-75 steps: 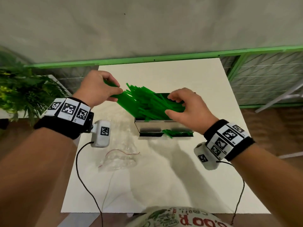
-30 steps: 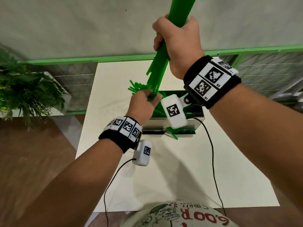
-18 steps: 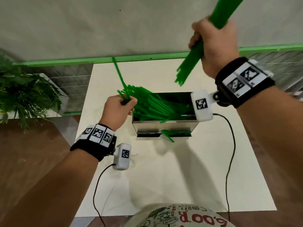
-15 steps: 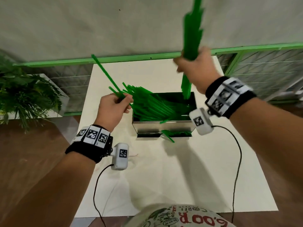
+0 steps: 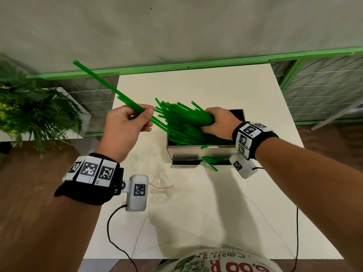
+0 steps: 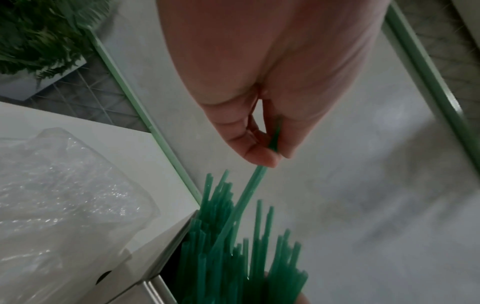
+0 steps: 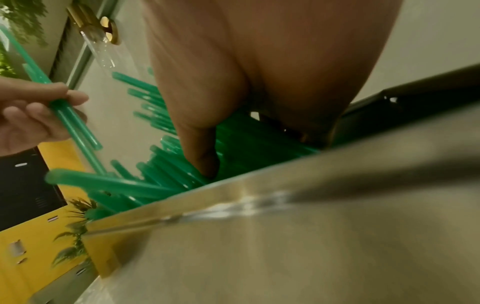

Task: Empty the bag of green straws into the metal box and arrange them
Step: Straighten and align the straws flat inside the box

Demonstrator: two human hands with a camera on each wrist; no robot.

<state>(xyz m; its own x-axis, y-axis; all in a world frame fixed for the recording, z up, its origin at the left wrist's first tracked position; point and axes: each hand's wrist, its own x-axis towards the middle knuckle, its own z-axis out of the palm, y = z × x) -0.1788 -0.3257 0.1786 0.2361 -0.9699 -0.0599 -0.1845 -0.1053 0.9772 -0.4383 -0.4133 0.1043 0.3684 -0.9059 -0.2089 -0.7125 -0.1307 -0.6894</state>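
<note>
The metal box (image 5: 196,152) stands mid-table, and a pile of green straws (image 5: 176,122) leans out over its left edge. My right hand (image 5: 211,118) reaches into the box and grips a thick bundle of these straws. In the right wrist view its thumb (image 7: 205,156) presses into the straws (image 7: 161,170) behind the box wall (image 7: 311,226). My left hand (image 5: 146,112), left of the box, pinches a few straws (image 5: 102,83) that point up and left. The left wrist view shows that pinch (image 6: 270,152). The empty clear bag (image 5: 157,173) lies left of the box. A few straws (image 5: 210,163) lie in front of it.
A potted plant (image 5: 29,114) stands off the table to the left. A green rail (image 5: 176,67) runs behind the white table (image 5: 196,213), and a wire fence (image 5: 324,91) is on the right. Thin cables hang from both wrist cameras.
My right hand came down from high above and now holds its bundle in the box. My left hand drew a few straws out of the pile, up and to the left.
</note>
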